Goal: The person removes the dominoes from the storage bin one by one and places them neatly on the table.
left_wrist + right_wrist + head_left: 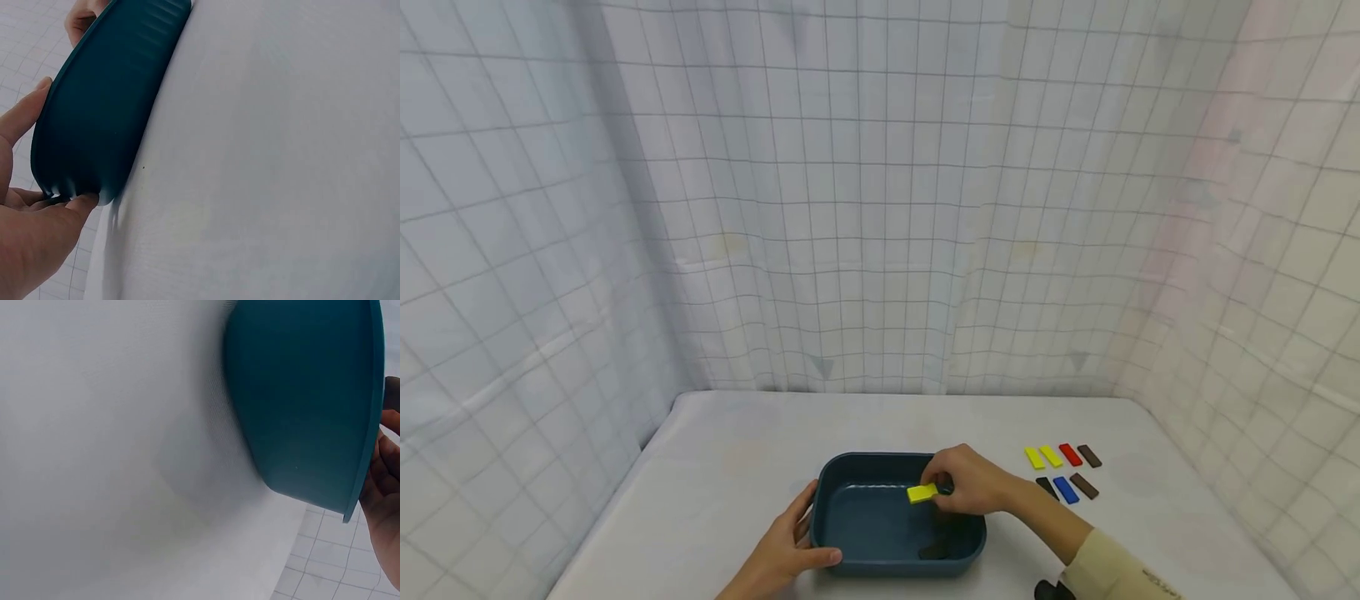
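A dark teal rectangular basin (865,525) with rounded corners stands on the white table. My left hand (786,542) grips its left end, the thumb over the near corner and the fingers along the outer wall. In the left wrist view the same hand (37,237) holds the basin's wall (100,106). Inside the basin's right half, my right hand (970,482) pinches a small yellow block (919,493) between thumb and fingers. From the right wrist, the basin's outer wall (300,400) hides the block, and part of the right hand (387,481) shows past the rim.
Right of the basin, small flat blocks lie in two rows: two yellow (1042,457), one red (1071,454), two brown (1084,486), one blue (1066,490) and one black (1047,487). A dark patch shows on the basin floor. White grid-patterned curtains (880,208) surround the table.
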Demonstrator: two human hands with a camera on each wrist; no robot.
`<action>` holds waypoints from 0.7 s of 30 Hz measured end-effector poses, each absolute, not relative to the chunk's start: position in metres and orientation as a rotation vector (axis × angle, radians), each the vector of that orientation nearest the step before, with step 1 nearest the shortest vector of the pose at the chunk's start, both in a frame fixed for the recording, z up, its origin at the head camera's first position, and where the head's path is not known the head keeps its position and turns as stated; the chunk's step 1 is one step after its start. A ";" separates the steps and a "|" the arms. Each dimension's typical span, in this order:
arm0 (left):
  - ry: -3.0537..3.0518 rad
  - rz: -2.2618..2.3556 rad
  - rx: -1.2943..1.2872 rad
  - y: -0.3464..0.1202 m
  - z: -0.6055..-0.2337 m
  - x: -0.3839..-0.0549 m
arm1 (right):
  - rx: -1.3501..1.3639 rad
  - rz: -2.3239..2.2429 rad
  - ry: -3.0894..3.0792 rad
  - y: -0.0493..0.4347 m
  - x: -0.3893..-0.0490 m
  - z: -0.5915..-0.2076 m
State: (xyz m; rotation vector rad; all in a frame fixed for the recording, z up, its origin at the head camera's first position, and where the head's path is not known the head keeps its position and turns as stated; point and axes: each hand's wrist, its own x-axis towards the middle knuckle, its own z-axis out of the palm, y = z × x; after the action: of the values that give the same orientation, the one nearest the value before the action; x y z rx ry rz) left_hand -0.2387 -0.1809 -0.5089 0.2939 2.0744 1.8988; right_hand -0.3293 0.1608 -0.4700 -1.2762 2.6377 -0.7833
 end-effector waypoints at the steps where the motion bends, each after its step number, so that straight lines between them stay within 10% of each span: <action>1: 2.079 1.896 0.296 -0.180 -0.509 -0.239 | -1.271 -0.785 2.646 0.163 -0.329 -0.469; 21: 2.045 1.921 0.288 -0.178 -0.509 -0.239 | -1.223 -0.875 2.728 0.197 -0.323 -0.462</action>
State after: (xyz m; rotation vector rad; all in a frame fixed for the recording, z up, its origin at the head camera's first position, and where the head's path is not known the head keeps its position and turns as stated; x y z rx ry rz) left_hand -0.2392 -0.1780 -0.5095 0.2880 2.0450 1.9210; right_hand -0.3226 0.1974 -0.4617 -1.2233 2.7280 -0.8747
